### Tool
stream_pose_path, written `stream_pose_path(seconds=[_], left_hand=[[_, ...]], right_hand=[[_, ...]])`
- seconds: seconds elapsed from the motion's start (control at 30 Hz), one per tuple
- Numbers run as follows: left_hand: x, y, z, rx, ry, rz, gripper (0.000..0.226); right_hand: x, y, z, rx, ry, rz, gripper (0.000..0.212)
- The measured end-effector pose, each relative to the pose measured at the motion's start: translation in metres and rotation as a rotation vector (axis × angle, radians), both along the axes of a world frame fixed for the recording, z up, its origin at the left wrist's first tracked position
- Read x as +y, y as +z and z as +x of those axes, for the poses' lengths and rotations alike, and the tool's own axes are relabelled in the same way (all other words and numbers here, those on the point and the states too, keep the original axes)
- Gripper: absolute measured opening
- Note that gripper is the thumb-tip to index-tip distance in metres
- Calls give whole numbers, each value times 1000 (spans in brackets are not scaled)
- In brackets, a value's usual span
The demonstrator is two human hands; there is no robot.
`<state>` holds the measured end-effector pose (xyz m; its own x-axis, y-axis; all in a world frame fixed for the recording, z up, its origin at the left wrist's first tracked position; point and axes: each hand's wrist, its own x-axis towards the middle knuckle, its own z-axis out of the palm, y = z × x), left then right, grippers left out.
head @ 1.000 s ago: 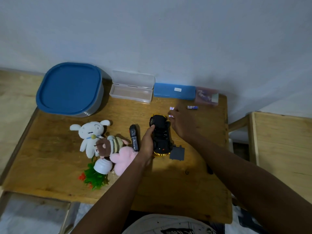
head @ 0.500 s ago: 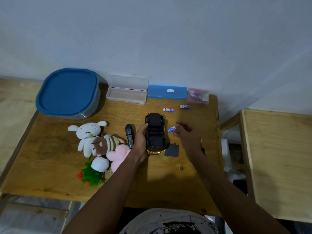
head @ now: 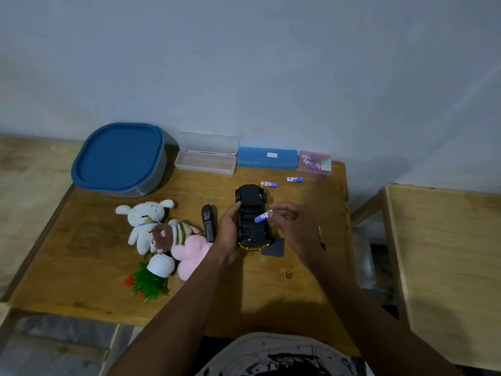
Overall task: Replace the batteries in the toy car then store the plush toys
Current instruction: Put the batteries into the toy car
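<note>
We're mid-swap: left hand (head: pixel 229 233) clamps the upturned toy car (head: pixel 252 217), batt cover (head: pixel 273 246) off beside it, right hand (head: pixel 294 226) pinches an AA battery (head: pixel 261 217) over its bay, w/ two batteries (head: pixel 269 184) beyond it & plush toys (head: pixel 165 230) left of it unstored.

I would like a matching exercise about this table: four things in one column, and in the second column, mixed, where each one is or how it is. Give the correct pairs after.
Things
1. toy car
2. battery
3. clear case
4. blue tub

States
A. lid closed, at the back left of the table
B. pinched in the right hand, over the open compartment
C. upside down, steadied by the left hand
D. lid open, nothing visible inside

Pairs: 1-C, 2-B, 3-D, 4-A
</note>
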<state>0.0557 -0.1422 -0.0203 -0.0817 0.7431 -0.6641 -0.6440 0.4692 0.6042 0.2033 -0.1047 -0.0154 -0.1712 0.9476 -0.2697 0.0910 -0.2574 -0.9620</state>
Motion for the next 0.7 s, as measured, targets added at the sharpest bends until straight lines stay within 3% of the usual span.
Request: stream_pose_path(seconds=[0.17,0.57,0.7], left_hand=[[2,2,2,40,-6,14,47],[4,5,0,47,22,22,41],[3,5,2,56,25,29,42]], right_hand=[[-3,2,-6,-203,92,146,19],[-4,2,-8,-163,103,159,20],[-7,-7,-9,-318,108,287,22]])
